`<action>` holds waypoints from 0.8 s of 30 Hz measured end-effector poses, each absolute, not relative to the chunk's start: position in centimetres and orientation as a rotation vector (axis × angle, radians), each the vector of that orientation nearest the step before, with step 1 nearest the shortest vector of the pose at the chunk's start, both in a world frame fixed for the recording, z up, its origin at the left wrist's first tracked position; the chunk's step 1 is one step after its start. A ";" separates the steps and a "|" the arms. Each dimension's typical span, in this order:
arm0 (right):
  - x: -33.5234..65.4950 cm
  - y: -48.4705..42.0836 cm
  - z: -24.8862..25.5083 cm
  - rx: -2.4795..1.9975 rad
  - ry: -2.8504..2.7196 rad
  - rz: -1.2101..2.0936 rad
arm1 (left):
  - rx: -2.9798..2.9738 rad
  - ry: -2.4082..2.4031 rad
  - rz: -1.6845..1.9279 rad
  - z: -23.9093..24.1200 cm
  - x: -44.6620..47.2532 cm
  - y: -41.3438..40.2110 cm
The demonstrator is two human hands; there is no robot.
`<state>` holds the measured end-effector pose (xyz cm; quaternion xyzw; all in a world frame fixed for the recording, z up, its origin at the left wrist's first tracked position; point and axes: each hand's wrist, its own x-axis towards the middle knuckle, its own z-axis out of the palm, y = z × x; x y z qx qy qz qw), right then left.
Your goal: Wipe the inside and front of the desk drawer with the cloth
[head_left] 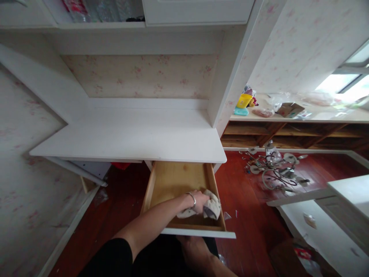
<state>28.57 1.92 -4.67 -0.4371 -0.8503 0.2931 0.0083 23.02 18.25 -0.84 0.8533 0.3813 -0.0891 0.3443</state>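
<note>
left hand working in drawer, fingers closing on cloth at front right corner | right hand reaching under drawer front, fingers hidden, cannot tell | risk, likely: drawer sliding under table, pinching wrist

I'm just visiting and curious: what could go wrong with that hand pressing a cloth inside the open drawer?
The drawer is pulled far out; pressing down through the left hand and cloth might strain it. The right hand sits just below the drawer front, so it could get pinched if the drawer slides.
</note>
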 end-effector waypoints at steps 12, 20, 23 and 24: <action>28.5 1.2 -3.5 -1.436 -2.633 0.963 | 2.229 0.880 -0.580 1.4 13.8 16.9; 28.7 1.3 -3.4 -1.418 -2.637 0.997 | 2.356 0.891 -0.739 1.5 5.3 17.1; 28.7 1.4 -3.3 -1.415 -2.644 0.989 | 2.321 1.055 -0.621 1.3 4.8 17.7; 28.7 1.4 -3.3 -1.414 -2.647 0.989 | 2.317 1.096 -0.586 1.2 4.7 17.9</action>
